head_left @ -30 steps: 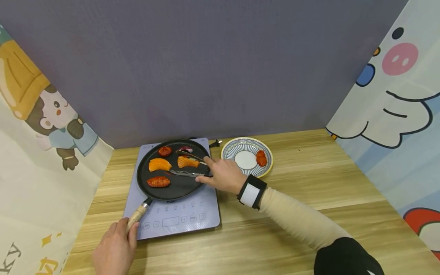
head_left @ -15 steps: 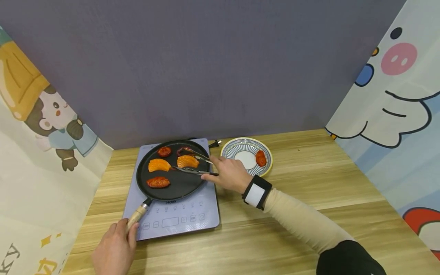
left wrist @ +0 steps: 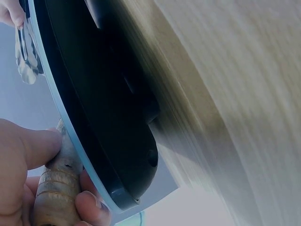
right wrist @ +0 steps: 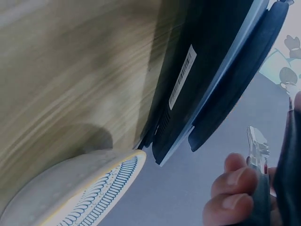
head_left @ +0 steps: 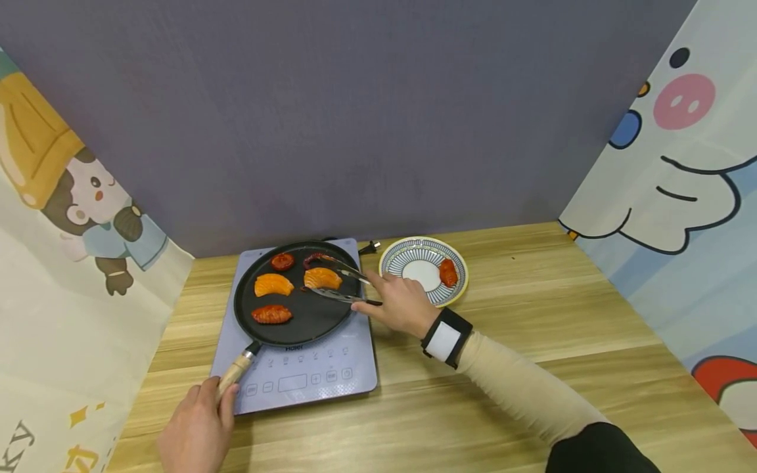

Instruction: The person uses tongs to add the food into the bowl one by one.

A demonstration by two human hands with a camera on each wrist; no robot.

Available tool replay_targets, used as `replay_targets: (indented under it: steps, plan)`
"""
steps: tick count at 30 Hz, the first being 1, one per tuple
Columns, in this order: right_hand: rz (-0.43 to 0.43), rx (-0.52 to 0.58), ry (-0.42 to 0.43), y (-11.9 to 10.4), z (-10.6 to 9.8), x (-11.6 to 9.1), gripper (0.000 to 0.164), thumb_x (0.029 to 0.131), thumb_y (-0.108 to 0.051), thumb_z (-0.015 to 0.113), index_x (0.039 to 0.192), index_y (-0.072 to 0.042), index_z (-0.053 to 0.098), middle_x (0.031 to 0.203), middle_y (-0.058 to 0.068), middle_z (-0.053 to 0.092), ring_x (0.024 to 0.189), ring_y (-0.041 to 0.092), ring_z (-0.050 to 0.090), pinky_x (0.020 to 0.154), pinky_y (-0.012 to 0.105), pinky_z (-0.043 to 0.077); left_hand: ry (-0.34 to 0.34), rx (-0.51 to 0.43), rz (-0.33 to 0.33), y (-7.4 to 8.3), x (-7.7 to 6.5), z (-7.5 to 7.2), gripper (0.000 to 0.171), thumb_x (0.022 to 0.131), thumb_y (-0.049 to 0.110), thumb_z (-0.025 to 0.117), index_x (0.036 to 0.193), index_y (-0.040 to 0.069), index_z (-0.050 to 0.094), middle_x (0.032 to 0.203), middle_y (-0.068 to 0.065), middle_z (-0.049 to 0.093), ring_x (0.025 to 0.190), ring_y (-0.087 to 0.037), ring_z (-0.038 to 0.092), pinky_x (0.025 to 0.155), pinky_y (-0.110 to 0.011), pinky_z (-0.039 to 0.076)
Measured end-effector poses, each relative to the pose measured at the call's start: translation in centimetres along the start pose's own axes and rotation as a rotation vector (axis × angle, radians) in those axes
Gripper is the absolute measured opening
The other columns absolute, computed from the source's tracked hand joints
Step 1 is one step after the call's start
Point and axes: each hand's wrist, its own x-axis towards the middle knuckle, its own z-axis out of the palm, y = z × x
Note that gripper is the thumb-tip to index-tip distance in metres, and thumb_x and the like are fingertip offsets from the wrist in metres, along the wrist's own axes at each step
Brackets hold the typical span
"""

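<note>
My left hand (head_left: 198, 424) grips the wooden handle (head_left: 235, 373) of a black frying pan (head_left: 301, 325); the left wrist view shows its thumb and fingers around that handle (left wrist: 56, 193). My right hand (head_left: 404, 303) holds metal tongs (head_left: 340, 295), spread apart above the pan's right side. Their tips are on either side of a ridged orange salmon-like slice (head_left: 322, 279), near a dark red curled tentacle (head_left: 311, 259). To the left in the pan lie a second orange slice (head_left: 274, 284), a red tomato slice (head_left: 282, 261) and a browned chicken wing (head_left: 272, 314).
Beneath the pan is a pale induction cooker (head_left: 307, 387) with a touch panel. Close on its right stands a patterned plate (head_left: 402, 253) bearing a reddish wing-like piece (head_left: 448, 272). A power plug (head_left: 370, 247) lies behind, near the grey wall (head_left: 378, 118). Everything stands on a wooden table (head_left: 532, 289).
My right hand and the tongs have drawn back a little to the right. The tentacle's pale side showed earlier; now it looks darker and curled. My left hand stays on the handle.
</note>
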Motion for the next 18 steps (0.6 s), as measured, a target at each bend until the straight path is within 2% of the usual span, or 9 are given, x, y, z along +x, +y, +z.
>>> replay_targets:
  steps: [7, 18]
  plan:
    - [0.012, 0.009, 0.005, 0.12, 0.25, -0.28, 0.076, 0.083, -0.074, 0.049, 0.131, -0.015, 0.052, 0.095, 0.009, 0.066, 0.067, 0.026, 0.063, 0.053, 0.041, 0.050, 0.000, -0.001, 0.002, -0.03, -0.05, -0.08, 0.031, 0.084, 0.022, 0.073, 0.103, -0.001, 0.063, 0.073, -0.012, 0.058, 0.058, -0.036, 0.057, 0.039, -0.043, 0.035]
    - [-0.012, -0.022, 0.032, 0.51, 0.55, -0.51, 0.076, 0.083, -0.073, 0.050, 0.132, -0.015, 0.051, 0.098, 0.009, 0.066, 0.066, 0.025, 0.063, 0.053, 0.039, 0.050, 0.000, -0.001, 0.006, 0.06, -0.11, -0.20, 0.032, 0.084, 0.023, 0.072, 0.103, 0.000, 0.063, 0.074, -0.012, 0.058, 0.060, -0.036, 0.058, 0.040, -0.044, 0.036]
